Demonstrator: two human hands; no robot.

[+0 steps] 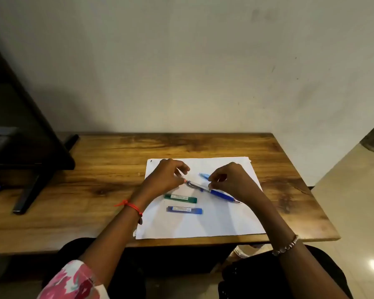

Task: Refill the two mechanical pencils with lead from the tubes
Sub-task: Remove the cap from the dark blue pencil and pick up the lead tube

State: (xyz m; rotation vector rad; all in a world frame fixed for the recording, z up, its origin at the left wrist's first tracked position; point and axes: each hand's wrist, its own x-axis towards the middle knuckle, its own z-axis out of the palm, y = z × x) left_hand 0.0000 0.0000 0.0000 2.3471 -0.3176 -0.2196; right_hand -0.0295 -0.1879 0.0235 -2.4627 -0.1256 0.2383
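A blue mechanical pencil point(212, 190) with a clear upper barrel is held slantwise just above a white sheet of paper point(203, 225). My right hand point(229, 180) pinches it at mid-barrel. My left hand point(166, 178) has its fingertips at the pencil's top end, where something small and orange shows. A light blue pencil point(204, 175) lies on the paper behind, mostly hidden by my right hand. A green lead tube point(180, 198) and a blue lead tube point(184, 209) lie side by side on the paper in front of the hands.
The paper rests on a wooden table point(95, 190) against a pale wall. A dark stand point(30, 165) sits on the table's left part. The table's right edge drops to a tiled floor point(354, 201).
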